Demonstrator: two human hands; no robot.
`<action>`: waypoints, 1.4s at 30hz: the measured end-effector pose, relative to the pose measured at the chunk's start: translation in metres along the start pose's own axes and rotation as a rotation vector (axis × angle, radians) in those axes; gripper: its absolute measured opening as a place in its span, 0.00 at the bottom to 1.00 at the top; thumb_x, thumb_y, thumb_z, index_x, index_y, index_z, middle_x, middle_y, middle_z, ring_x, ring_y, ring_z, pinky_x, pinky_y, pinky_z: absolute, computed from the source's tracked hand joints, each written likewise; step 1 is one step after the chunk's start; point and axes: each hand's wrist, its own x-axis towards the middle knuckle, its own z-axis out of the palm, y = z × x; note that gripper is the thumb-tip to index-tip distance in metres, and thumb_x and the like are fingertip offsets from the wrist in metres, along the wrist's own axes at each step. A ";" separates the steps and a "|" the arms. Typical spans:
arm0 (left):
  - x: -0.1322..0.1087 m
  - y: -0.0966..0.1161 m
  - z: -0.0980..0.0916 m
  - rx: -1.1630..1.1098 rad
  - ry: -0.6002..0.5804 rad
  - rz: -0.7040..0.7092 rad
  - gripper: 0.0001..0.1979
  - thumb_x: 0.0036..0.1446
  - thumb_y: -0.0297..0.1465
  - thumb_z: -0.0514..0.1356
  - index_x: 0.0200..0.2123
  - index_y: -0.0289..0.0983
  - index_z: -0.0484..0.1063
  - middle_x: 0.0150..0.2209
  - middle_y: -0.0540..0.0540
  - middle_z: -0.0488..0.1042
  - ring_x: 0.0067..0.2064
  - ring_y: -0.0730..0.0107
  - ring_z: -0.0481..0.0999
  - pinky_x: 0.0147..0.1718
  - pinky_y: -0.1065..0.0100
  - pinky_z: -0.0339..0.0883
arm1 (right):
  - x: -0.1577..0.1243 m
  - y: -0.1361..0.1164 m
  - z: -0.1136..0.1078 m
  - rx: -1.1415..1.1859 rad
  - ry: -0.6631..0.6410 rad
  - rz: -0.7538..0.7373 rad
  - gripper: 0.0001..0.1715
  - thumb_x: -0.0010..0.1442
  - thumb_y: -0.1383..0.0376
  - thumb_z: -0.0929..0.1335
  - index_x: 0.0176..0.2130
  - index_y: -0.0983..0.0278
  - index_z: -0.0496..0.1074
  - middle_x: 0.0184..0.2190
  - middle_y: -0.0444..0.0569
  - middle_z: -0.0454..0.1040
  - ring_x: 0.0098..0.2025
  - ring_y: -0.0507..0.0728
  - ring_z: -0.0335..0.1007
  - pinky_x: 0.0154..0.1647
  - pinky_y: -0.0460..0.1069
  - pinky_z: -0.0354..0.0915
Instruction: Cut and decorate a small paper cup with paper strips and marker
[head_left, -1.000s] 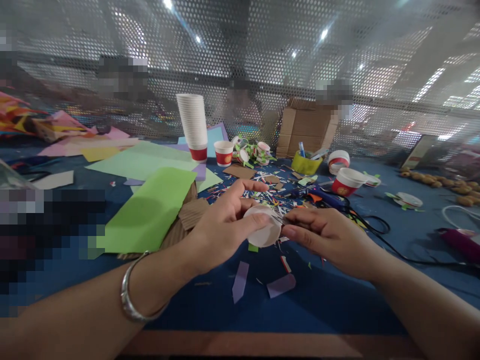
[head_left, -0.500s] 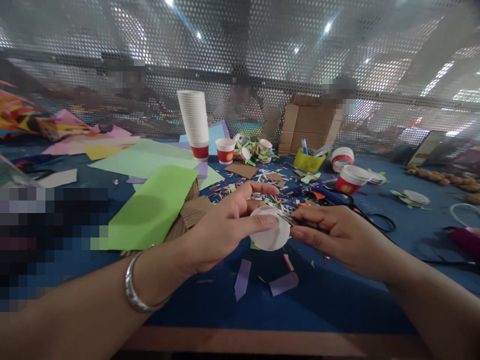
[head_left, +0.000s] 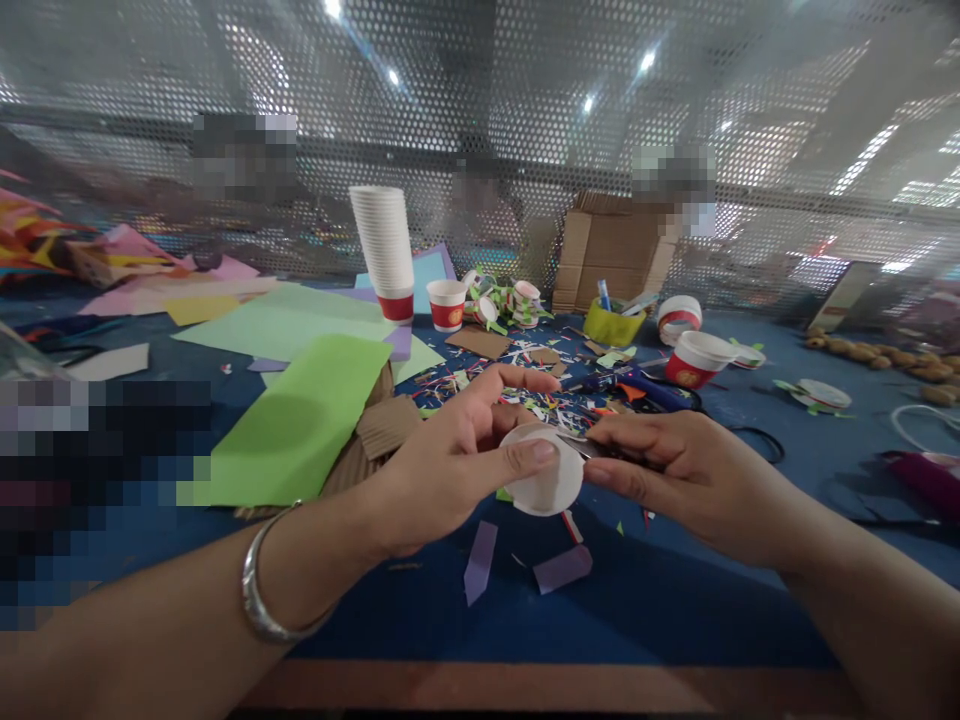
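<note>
Between the thumb and fingers of my left hand (head_left: 450,480) is a round white paper disc (head_left: 544,492), the thumb lying across its face and the index finger stretched out above. My right hand (head_left: 675,470) is closed on small scissors (head_left: 574,444); their metal blades meet the disc's upper right edge, while the handles are mostly hidden in my fingers. Below the disc, two cut purple paper pieces (head_left: 562,569) lie on the blue table (head_left: 405,620). Coloured paper scraps (head_left: 517,365) are scattered behind my hands.
A tall stack of paper cups (head_left: 382,240) stands at the back beside a single red-and-white cup (head_left: 447,305). Green paper (head_left: 300,430) and cardboard (head_left: 386,428) lie left. To the right are a yellow-green holder (head_left: 615,324), another cup (head_left: 694,362) and a black cord (head_left: 765,440).
The disc has tipped and shifted slightly downward in my left hand. The scissors stay at its edge, with their blades now seen slightly apart. The view has moved slightly.
</note>
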 end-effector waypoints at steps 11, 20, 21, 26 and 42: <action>-0.006 0.001 -0.001 0.113 -0.015 0.084 0.23 0.64 0.37 0.65 0.56 0.39 0.60 0.33 0.52 0.75 0.32 0.74 0.74 0.31 0.72 0.66 | 0.000 -0.001 -0.001 0.006 -0.005 0.005 0.20 0.70 0.51 0.67 0.36 0.62 0.75 0.26 0.41 0.70 0.28 0.50 0.65 0.30 0.46 0.60; -0.003 0.003 0.003 -0.007 -0.021 0.035 0.22 0.60 0.34 0.69 0.52 0.38 0.63 0.29 0.55 0.74 0.29 0.76 0.74 0.30 0.74 0.66 | -0.002 -0.002 -0.003 0.047 -0.024 0.016 0.21 0.70 0.50 0.67 0.34 0.62 0.75 0.25 0.41 0.69 0.28 0.51 0.65 0.30 0.47 0.61; -0.003 0.003 0.002 -0.023 -0.023 0.024 0.23 0.59 0.34 0.70 0.52 0.38 0.63 0.29 0.55 0.74 0.29 0.75 0.74 0.30 0.74 0.66 | -0.001 -0.002 -0.004 0.048 -0.025 0.015 0.21 0.70 0.50 0.66 0.34 0.62 0.75 0.26 0.42 0.70 0.28 0.51 0.66 0.30 0.47 0.61; -0.001 0.002 0.001 -0.129 -0.019 -0.040 0.23 0.57 0.34 0.72 0.51 0.38 0.66 0.27 0.55 0.75 0.28 0.77 0.73 0.29 0.76 0.66 | -0.001 -0.001 -0.004 0.054 -0.016 0.014 0.22 0.70 0.49 0.66 0.34 0.62 0.76 0.27 0.43 0.72 0.29 0.52 0.66 0.30 0.47 0.61; -0.001 0.000 0.001 -0.425 -0.043 -0.237 0.15 0.55 0.27 0.73 0.37 0.36 0.68 0.29 0.53 0.78 0.29 0.79 0.78 0.28 0.79 0.68 | -0.001 -0.003 -0.006 0.079 -0.042 0.001 0.23 0.70 0.48 0.65 0.35 0.62 0.76 0.28 0.44 0.72 0.29 0.52 0.64 0.30 0.46 0.61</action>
